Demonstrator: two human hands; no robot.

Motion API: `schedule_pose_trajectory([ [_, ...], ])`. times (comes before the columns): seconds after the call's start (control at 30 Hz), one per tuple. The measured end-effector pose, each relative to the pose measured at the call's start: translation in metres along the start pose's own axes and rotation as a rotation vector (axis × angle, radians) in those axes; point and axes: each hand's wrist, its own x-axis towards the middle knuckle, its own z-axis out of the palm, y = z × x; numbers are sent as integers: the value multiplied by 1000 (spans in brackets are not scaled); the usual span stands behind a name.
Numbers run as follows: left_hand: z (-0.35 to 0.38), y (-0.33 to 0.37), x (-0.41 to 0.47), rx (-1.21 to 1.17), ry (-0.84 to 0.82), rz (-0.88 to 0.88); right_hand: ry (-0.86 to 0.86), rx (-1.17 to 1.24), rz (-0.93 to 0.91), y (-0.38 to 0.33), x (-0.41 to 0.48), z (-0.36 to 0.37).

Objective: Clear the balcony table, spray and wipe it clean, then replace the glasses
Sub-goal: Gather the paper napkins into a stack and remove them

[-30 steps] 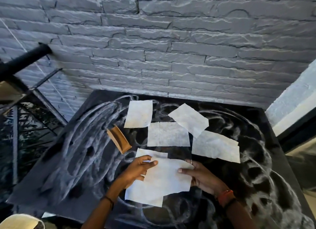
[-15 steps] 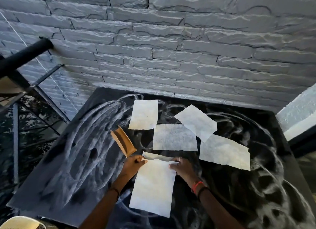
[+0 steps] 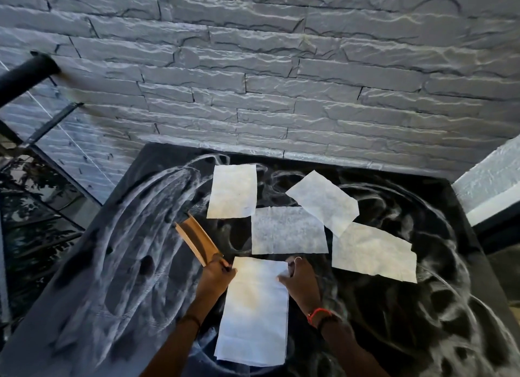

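The black table point(image 3: 422, 278) is streaked with white swirls of cleaner. Several white paper sheets lie flat on it: one at the back left point(image 3: 232, 191), one tilted at the back point(image 3: 323, 200), one in the middle point(image 3: 288, 230), one at the right point(image 3: 371, 251). A long sheet point(image 3: 254, 312) lies nearest me. My left hand point(image 3: 215, 274) pinches its far left corner and my right hand point(image 3: 299, 278) pinches its far right corner. No glasses are in view.
A brown curved piece of card point(image 3: 197, 241) lies just beyond my left hand. A grey stone wall point(image 3: 281, 81) stands right behind the table. A black railing point(image 3: 25, 72) and glass panel are on the left, a white ledge point(image 3: 489, 179) at the right.
Both hands moved forward with the near sheet and laid it out long and flat on the table; it had been held crumpled lower over another sheet.
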Motion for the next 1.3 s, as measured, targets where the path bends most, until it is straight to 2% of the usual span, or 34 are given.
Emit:
schedule_pose_trajectory([
  [0.1, 3, -2, 1, 13, 5, 7, 9, -31, -28, 3, 0, 4],
  [0.27, 4, 13, -1, 39, 0, 81, -10, 53, -8, -4, 6, -2],
  [0.37, -5, 37, 7, -8, -2, 145, 50, 156, 26, -21, 23, -11],
  [0.5, -18, 77, 33, -52, 3, 244, 74, 143, 62, -45, 58, -12],
  [0.7, -26, 94, 78, -37, 48, 248, -137, 378, 303, -81, 116, 8],
  [0.87, -28, 89, 103, -26, 44, 215, -165, 476, 407, -101, 144, 32],
  [1.1, -33, 84, 124, 14, -23, 200, -202, 413, 429, -110, 163, 47],
  [1.3, -36, 84, 127, 186, -28, 317, -233, 555, 378, -131, 166, 34],
])
